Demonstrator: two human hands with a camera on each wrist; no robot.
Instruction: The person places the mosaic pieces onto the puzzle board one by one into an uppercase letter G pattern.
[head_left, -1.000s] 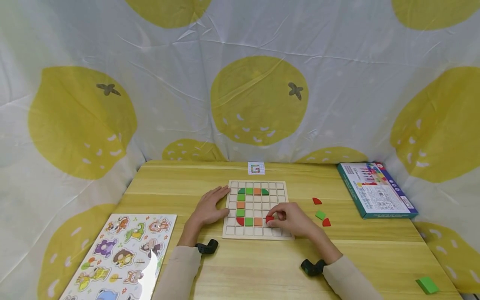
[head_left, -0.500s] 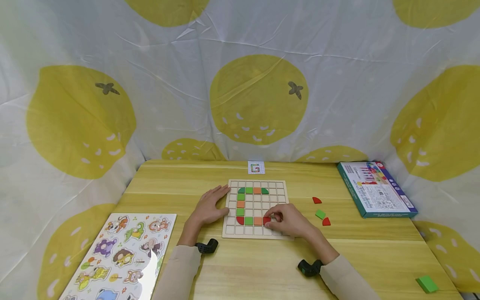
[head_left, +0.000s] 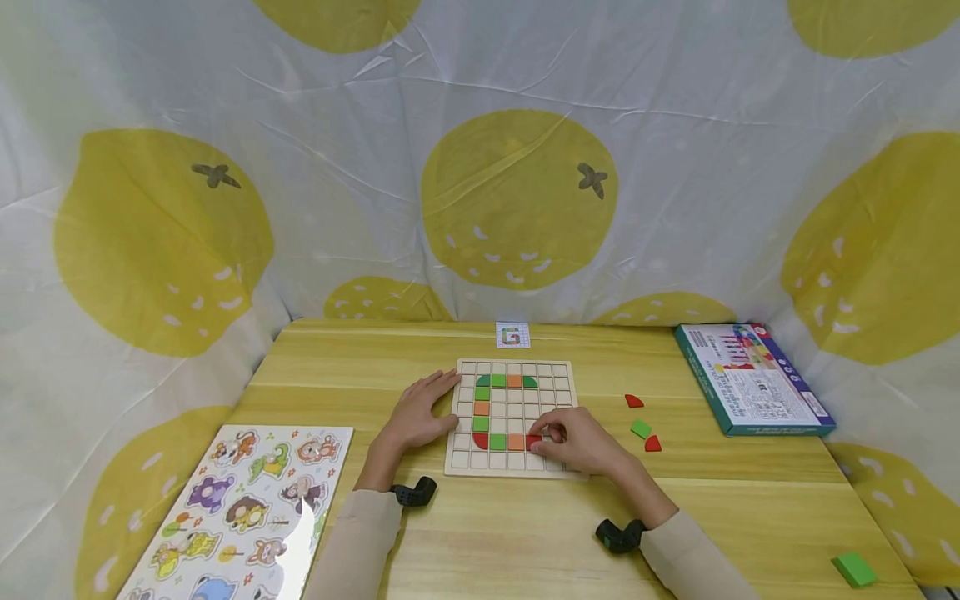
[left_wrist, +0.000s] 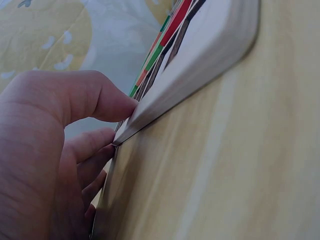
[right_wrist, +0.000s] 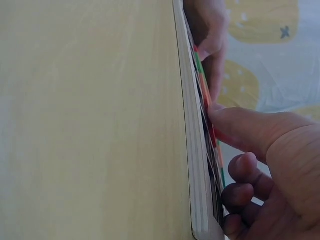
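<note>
A wooden grid board point(head_left: 461, 461) lies mid-table, bearing green, orange and red pieces in a C-like outline. My right hand point(head_left: 577, 439) is over its lower right part, thumb and forefinger pinching a red quarter-circle piece point(head_left: 532, 442). That piece sits beside an orange square point(head_left: 516, 442) in the bottom row, partly hidden by the fingers. In the right wrist view the thumb point(right_wrist: 250, 125) presses at the board's surface. My left hand point(head_left: 416, 414) rests along the board's left edge with relaxed fingers; the left wrist view shows its thumb point(left_wrist: 100, 100) touching the rim.
Right of the board lie two red quarter-circles point(head_left: 634, 402) and a green square point(head_left: 641, 429). A pattern card point(head_left: 513, 336) is behind the board. A game box point(head_left: 753, 379) stands back right, an animal puzzle point(head_left: 247, 500) front left, a green block point(head_left: 854, 570) front right.
My right hand has shifted slightly left with the red quarter-circle, bringing it against the orange square in the bottom row. It has held still there since. The left hand has stayed put.
</note>
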